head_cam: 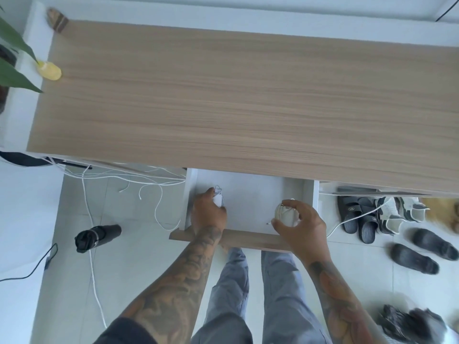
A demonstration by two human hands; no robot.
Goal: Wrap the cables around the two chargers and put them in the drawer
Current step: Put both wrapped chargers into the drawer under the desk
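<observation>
From the head view, the white drawer [250, 194] stands pulled out under the wooden desk top [248, 95], its wood front [258, 240] nearest the person. The left hand [208, 212] reaches into the drawer's left corner, fingers closed over a white charger [218, 201] beside the side wall; most of that charger is hidden by the hand. The right hand [301, 225] pinches the second charger [285, 212], cable coiled around it, near the right wall. The drawer floor between them lies bare. Loose white cables [149, 189] trail over the floor to the left.
</observation>
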